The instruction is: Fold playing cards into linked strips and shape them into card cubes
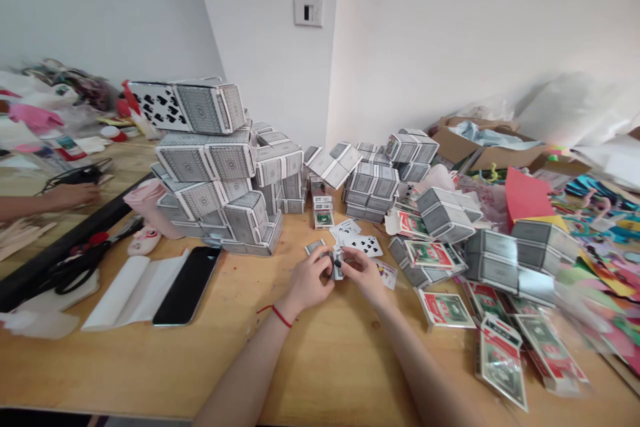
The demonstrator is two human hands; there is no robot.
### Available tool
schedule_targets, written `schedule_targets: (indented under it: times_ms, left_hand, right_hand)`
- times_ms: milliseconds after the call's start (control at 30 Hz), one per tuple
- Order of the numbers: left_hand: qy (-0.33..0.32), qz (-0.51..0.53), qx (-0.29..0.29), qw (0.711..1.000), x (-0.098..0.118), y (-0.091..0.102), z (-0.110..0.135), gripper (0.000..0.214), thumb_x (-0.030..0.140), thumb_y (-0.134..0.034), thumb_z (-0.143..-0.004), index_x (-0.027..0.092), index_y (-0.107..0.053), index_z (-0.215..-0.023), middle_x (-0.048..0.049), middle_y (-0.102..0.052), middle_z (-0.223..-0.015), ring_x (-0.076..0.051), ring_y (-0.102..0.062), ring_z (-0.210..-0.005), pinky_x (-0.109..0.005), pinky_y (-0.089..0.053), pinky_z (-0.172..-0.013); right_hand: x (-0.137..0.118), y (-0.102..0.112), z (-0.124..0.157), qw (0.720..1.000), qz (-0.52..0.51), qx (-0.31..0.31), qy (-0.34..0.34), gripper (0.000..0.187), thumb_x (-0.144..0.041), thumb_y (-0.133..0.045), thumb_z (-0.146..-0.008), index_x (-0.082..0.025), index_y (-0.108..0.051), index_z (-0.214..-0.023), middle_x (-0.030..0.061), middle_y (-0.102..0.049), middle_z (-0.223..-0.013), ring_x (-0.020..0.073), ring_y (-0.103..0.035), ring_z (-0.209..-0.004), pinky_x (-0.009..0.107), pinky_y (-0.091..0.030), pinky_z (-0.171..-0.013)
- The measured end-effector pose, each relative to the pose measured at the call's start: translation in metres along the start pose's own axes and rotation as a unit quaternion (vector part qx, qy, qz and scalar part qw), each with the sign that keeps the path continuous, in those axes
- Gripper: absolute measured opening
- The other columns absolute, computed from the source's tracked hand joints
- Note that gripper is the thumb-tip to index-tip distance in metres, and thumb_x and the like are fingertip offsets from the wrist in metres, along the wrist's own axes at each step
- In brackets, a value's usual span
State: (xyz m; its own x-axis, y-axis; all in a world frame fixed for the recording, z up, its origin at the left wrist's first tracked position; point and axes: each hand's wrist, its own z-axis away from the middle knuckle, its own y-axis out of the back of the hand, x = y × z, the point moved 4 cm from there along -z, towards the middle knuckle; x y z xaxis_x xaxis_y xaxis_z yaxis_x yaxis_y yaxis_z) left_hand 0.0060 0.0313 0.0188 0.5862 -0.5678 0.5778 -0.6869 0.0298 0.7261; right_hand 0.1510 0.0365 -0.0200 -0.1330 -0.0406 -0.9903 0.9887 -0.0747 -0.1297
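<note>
My left hand [311, 278], with a red string on its wrist, has its fingers closed at the middle of the table. Opposite it, my right hand [364, 275], with a dark nail showing, pinches the same small piece. Between the fingertips is a playing card [338, 272], seemingly folded; its exact shape is partly hidden. Loose playing cards [364, 245] lie face up just beyond, one showing spades. A joker-like card [387, 275] rests beside my right hand. Behind to the left stands a stack of grey-backed card boxes [186, 161].
More folded-card blocks [373, 180] stand at the back and right. Card packs [447, 309] lie at the right, near coloured paper [530, 195]. At the left are a black phone [187, 285], a white roll [120, 290], scissors [83, 267] and another person's hand [75, 197].
</note>
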Motion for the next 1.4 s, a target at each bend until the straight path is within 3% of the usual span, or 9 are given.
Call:
schedule_targets:
  times_ms: [233, 467, 667, 900, 1033, 1133, 1233, 1300, 1400]
  left_hand:
    - [-0.007, -0.009, -0.011, 1.0, 0.003, 0.002, 0.0, 0.009, 0.014, -0.054, -0.062, 0.02, -0.047, -0.063, -0.0045, -0.054, -0.108, -0.015, -0.057, -0.074, -0.026, -0.043, -0.059]
    - [-0.016, 0.044, 0.006, 0.999, 0.007, 0.002, 0.001, 0.012, 0.012, -0.054, -0.06, 0.02, -0.046, -0.062, -0.005, -0.055, -0.11, -0.018, -0.057, -0.088, -0.029, -0.046, -0.072]
    - [-0.028, 0.053, 0.003, 0.998, 0.009, -0.001, 0.004, 0.011, 0.012, -0.055, -0.062, 0.02, -0.047, -0.061, -0.0049, -0.054, -0.113, -0.017, -0.059, -0.082, -0.029, -0.047, -0.07]
    - [-0.025, 0.055, 0.001, 0.998, 0.012, 0.002, 0.003, 0.004, 0.018, -0.056, -0.07, 0.02, -0.052, -0.07, -0.0054, -0.053, -0.118, -0.02, -0.056, -0.097, -0.032, -0.047, -0.078]
    - [0.009, 0.153, -0.003, 0.988, 0.008, 0.004, 0.0, 0.009, 0.023, -0.062, -0.067, 0.018, -0.055, -0.069, -0.0081, -0.046, -0.124, -0.022, -0.056, -0.099, -0.033, -0.049, -0.079]
    - [0.128, 0.325, -0.014, 0.937, -0.007, -0.003, -0.001, 0.018, 0.035, -0.056, -0.073, 0.016, -0.057, -0.073, -0.009, -0.058, -0.102, -0.017, -0.062, -0.074, -0.031, -0.053, -0.062]
    - [0.261, 0.504, -0.057, 0.821, -0.019, -0.018, 0.002, 0.026, 0.039, -0.054, -0.076, 0.016, -0.058, -0.088, -0.0054, -0.063, -0.081, -0.016, -0.062, -0.063, -0.032, -0.054, -0.056]
    - [0.293, 0.578, -0.094, 0.756, -0.019, -0.024, 0.004, 0.029, 0.035, -0.06, -0.073, 0.015, -0.059, -0.094, -0.0068, -0.065, -0.085, -0.017, -0.063, -0.07, -0.034, -0.054, -0.062]
    - [0.293, 0.621, -0.129, 0.716, -0.016, -0.023, 0.005, 0.026, 0.027, -0.066, -0.069, 0.012, -0.062, -0.089, -0.0079, -0.065, -0.091, -0.016, -0.063, -0.078, -0.032, -0.051, -0.075]
  right_hand:
    - [-0.003, -0.007, 0.005, 0.999, 0.025, -0.019, -0.003, 0.04, -0.034, -0.071, -0.06, -0.018, -0.062, -0.095, 0.0049, -0.065, -0.088, 0.0164, -0.059, -0.071, 0.027, -0.047, -0.061]
    - [-0.006, -0.018, 0.014, 0.977, -0.158, -0.102, -0.105, 0.042, -0.034, -0.073, -0.058, -0.02, -0.06, -0.095, 0.0039, -0.065, -0.086, 0.0179, -0.061, -0.076, 0.03, -0.049, -0.066]
    - [-0.01, -0.024, 0.019, 0.965, -0.201, -0.117, -0.124, 0.041, -0.032, -0.074, -0.057, -0.021, -0.059, -0.093, 0.0013, -0.064, -0.072, 0.0171, -0.061, -0.067, 0.029, -0.048, -0.062]
    - [-0.005, -0.02, 0.015, 0.975, -0.187, -0.085, -0.078, 0.046, -0.03, -0.075, -0.056, -0.023, -0.054, -0.097, -0.0019, -0.062, -0.068, 0.0139, -0.058, -0.059, 0.023, -0.042, -0.054]
    - [-0.013, -0.014, 0.011, 0.991, -0.119, -0.064, -0.009, 0.048, -0.027, -0.074, -0.059, -0.026, -0.049, -0.1, -0.0018, -0.062, -0.074, 0.0145, -0.057, -0.062, 0.024, -0.042, -0.055]
    - [-0.021, -0.009, 0.011, 0.996, -0.033, -0.041, 0.072, 0.051, -0.023, -0.074, -0.058, -0.026, -0.048, -0.102, 0.0008, -0.062, -0.085, 0.0175, -0.058, -0.077, 0.029, -0.044, -0.069]
    - [-0.023, -0.005, 0.014, 0.987, 0.061, -0.034, 0.142, 0.052, -0.023, -0.073, -0.058, -0.026, -0.049, -0.105, 0.0036, -0.058, -0.101, 0.0205, -0.054, -0.095, 0.034, -0.04, -0.085]
    - [-0.022, -0.004, 0.016, 0.978, 0.104, -0.04, 0.178, 0.053, -0.023, -0.073, -0.059, -0.025, -0.049, -0.106, 0.0047, -0.054, -0.108, 0.0216, -0.05, -0.103, 0.037, -0.036, -0.092]
    - [-0.021, -0.006, 0.017, 0.965, 0.143, -0.084, 0.204, 0.052, -0.024, -0.07, -0.063, -0.024, -0.047, -0.11, 0.0064, -0.052, -0.111, 0.0217, -0.05, -0.104, 0.039, -0.037, -0.093]
